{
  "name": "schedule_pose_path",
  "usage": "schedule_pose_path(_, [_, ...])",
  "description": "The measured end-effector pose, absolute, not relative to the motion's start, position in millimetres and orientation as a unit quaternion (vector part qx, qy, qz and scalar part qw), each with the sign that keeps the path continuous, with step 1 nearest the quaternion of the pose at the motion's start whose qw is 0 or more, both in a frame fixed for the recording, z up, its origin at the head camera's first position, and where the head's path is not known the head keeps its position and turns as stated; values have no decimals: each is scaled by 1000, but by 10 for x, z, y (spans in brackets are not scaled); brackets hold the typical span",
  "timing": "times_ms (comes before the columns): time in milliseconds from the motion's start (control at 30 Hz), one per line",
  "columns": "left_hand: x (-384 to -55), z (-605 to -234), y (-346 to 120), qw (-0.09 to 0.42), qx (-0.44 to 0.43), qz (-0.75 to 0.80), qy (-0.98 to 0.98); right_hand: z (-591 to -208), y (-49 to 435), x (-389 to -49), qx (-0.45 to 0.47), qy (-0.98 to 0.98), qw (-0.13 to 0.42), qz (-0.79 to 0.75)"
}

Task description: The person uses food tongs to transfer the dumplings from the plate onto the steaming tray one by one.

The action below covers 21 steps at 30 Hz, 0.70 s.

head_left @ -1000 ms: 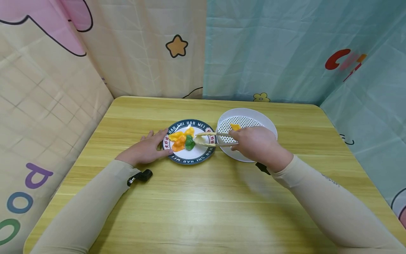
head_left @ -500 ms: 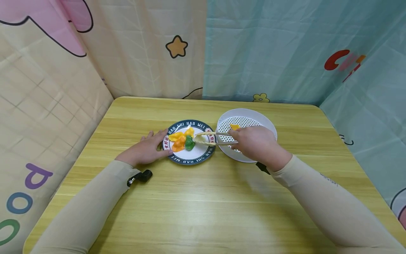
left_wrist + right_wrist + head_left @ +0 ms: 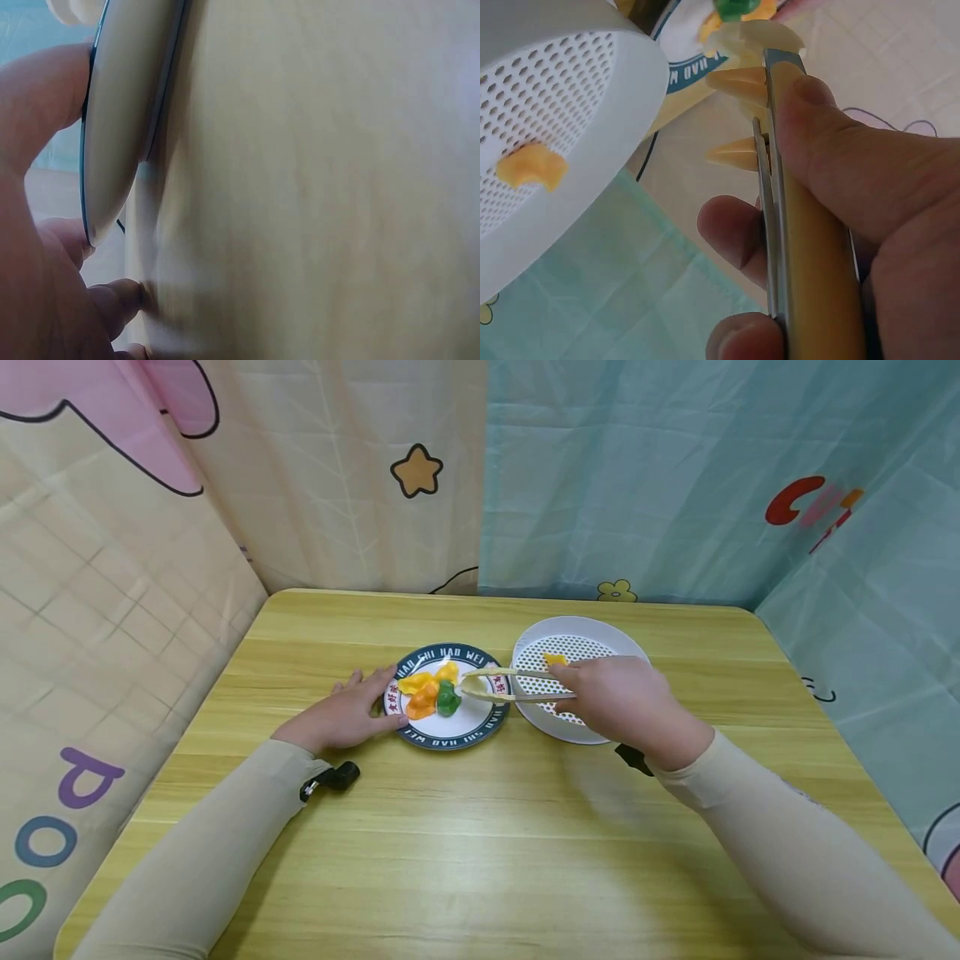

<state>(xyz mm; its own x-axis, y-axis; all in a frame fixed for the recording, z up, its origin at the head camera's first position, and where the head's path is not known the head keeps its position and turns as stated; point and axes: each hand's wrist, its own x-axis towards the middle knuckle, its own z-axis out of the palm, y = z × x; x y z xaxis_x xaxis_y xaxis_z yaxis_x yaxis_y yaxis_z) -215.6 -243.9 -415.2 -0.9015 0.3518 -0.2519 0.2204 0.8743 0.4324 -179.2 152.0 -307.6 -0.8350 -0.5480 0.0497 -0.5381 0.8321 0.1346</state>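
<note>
My left hand (image 3: 341, 714) touches the left rim of a round plate (image 3: 453, 742) with thumb and forefinger, other fingertips down on the table. On the plate lie crinkled dumpling-like pieces: a yellow piece (image 3: 415, 682), an orange piece (image 3: 422, 702) and a green piece (image 3: 447, 698). My right hand (image 3: 626, 702) grips a pair of tongs (image 3: 536, 697) from the right. Their pale tips are over the plate, beside the green piece, with a cream-coloured form between them. In the right wrist view the thumb presses one arm of the tongs (image 3: 817, 270), fingers behind the other.
A white perforated basket (image 3: 633, 652) stands right of the plate, partly under my right hand. A yellow piece (image 3: 534, 166) lies inside it. Patterned curtains (image 3: 637, 485) hang behind the wooden table (image 3: 465, 843).
My right hand has shifted slightly to the right, with more of the tongs showing. The tips stay over the plate. My left hand and the coloured pieces have not moved.
</note>
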Motion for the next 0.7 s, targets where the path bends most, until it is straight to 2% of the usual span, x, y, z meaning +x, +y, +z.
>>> schedule_pose_path(333, [-2145, -4107, -2427, 169, 141, 199, 955, -2664, 2012, -1605, 196, -980, -17, -29])
schedule_pose_path(533, [-2137, -4098, -2447, 167, 143, 200, 955, -2666, 2275, -1648, 212, -976, -17, -40])
schedule_pose_path(700, [-2145, -4117, -2438, 166, 150, 199, 954, -2755, 2322, -1740, 194, -977, -75, -47])
